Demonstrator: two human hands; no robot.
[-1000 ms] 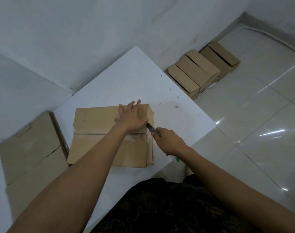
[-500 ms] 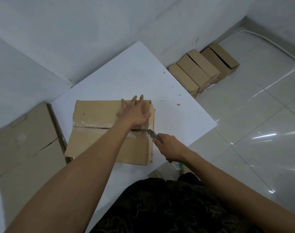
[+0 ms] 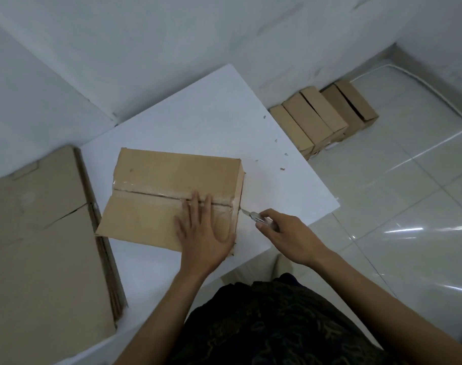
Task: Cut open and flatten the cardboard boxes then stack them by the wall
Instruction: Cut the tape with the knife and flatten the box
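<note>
Cardboard box [image 3: 172,177] sits closed on the white surface [image 3: 198,122], roughly mid-surface, long side running left-right. The top flaps meet in a centre seam under clear tape [image 3: 151,189]. The seam reads as a dark line from the box's left edge up to the fingers.

Left hand [image 3: 203,233]: laid flat on the near flap at the box's right end, fingers straight and close together, tips reaching the seam, palm down on the cardboard.

Right hand [image 3: 285,233]: just right of the box, fingers curled round a utility knife [image 3: 259,217]. The blade points left, with its tip at the box's right edge, level with the seam end. Can't tell if the tip is in the cardboard or only touching it.

A few small scraps [image 3: 282,169] lie on the surface, far-right of the box.

Flattened cardboard stack [image 3: 40,246] is left of the box, with several sheet edges showing along its right side. Can't tell whether it rests on the surface or beside it.

Far right, past the surface's corner, a row of boxes [image 3: 311,119] stands side by side on the tiled floor [image 3: 409,206], against the wall [image 3: 145,48]. A white cable [image 3: 422,85] runs along the floor beyond them.

Dark patterned clothing [image 3: 277,325] fills the near edge between the two forearms.
</note>
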